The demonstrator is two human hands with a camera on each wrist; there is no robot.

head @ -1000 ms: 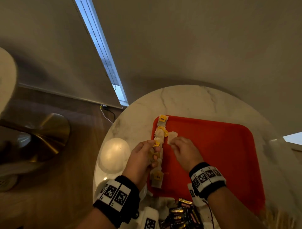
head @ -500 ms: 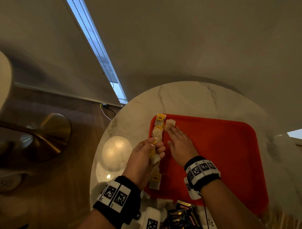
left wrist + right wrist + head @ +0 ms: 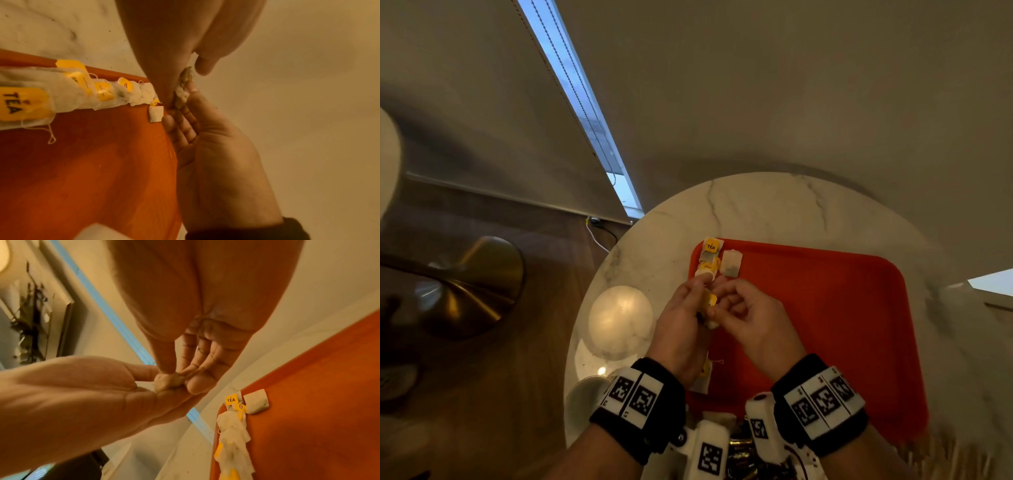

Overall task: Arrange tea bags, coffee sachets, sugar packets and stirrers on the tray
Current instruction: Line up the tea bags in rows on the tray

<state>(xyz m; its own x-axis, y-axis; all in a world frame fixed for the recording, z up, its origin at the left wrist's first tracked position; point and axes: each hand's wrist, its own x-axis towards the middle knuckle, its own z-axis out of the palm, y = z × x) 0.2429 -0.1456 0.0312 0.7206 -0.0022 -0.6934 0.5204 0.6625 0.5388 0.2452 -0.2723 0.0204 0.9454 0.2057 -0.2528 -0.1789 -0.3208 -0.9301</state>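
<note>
Pinching one tea bag (image 3: 168, 382) between both hands (image 3: 750, 325), I'm aiming it beside the row (image 3: 709, 263) at the tray's (image 3: 825, 308) ten o'clock.

One red tray (image 3: 825, 308) sits on one round marble bench (image 3: 774, 205). Along the tray's left edge lies one row of tea bags (image 3: 123, 94); about five yellow tags show among them in the left wrist view, but the bags overlap and an exact count cannot be made. One more tea bag (image 3: 730, 263) lies on its own just beside the far end of the row. One further tea bag (image 3: 167, 382) is pinched between two hands, the left hand (image 3: 681, 329) and the right hand (image 3: 753, 322). One pale dome-shaped object (image 3: 620, 320) stands on the bench left of the tray. Dark sachets (image 3: 739, 455) show at the near edge, too hidden to count.
</note>
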